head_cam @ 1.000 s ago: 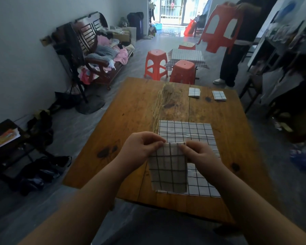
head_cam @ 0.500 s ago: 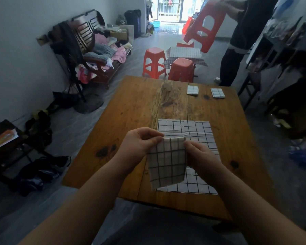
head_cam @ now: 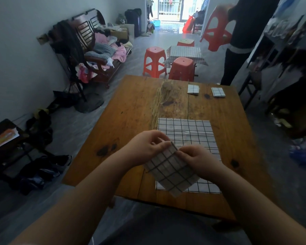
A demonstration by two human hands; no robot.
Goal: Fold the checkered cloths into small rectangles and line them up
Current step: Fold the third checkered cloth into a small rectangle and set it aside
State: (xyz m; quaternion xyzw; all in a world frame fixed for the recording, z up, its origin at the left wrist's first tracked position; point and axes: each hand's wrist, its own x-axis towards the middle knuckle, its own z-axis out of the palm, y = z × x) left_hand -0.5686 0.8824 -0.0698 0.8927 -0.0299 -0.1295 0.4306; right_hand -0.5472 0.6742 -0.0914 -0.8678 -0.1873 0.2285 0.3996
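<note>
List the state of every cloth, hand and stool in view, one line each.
spread cloth: unfolded, flat on the table
held cloth: partly folded, tilted, held up by both hands
left folded cloth: small rectangle, lying near the table's far edge
right folded cloth: small rectangle, beside it, apart
left hand: pinches the held cloth's top edge
right hand: pinches the same edge
carried stool: tilted, off the floor, held by another person

Left hand [head_cam: 145, 147] and right hand [head_cam: 200, 160] pinch a tilted folded checkered cloth [head_cam: 171, 171] over a flat cloth [head_cam: 189, 133] on the counter [head_cam: 134, 110].
</note>
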